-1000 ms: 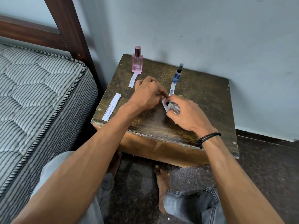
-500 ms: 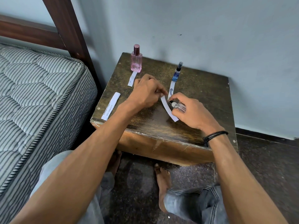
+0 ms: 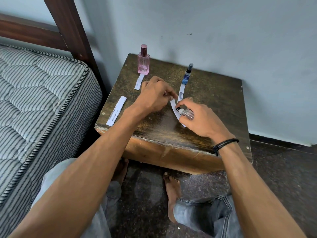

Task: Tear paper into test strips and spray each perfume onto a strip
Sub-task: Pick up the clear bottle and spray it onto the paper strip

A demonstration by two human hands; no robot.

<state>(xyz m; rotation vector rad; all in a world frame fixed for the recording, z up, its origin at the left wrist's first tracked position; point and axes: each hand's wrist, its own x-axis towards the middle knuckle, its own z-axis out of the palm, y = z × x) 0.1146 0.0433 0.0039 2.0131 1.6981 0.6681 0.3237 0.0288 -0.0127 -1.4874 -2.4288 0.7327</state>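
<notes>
My left hand [image 3: 157,96] pinches the top end of a curved white paper strip [image 3: 175,109] over the middle of the wooden table [image 3: 214,103]. My right hand [image 3: 200,119] grips a small clear spray bottle [image 3: 186,114], its nozzle right against the strip, forefinger on the top. A pink perfume bottle [image 3: 143,61] stands at the back left with a stained strip [image 3: 139,81] in front of it. A slim blue spray bottle [image 3: 187,74] stands at the back middle, another marked strip [image 3: 181,94] before it.
A printed paper piece [image 3: 116,110] lies near the table's left edge. A striped mattress [image 3: 39,103] and dark wooden bedpost [image 3: 72,30] are at the left. A pale wall [image 3: 223,31] backs the table. My bare feet [image 3: 172,193] rest on the dark floor below.
My right hand with the clear bottle has shifted slightly right along the strip, and more of the strip now shows between my hands. The left hand keeps its pinch.
</notes>
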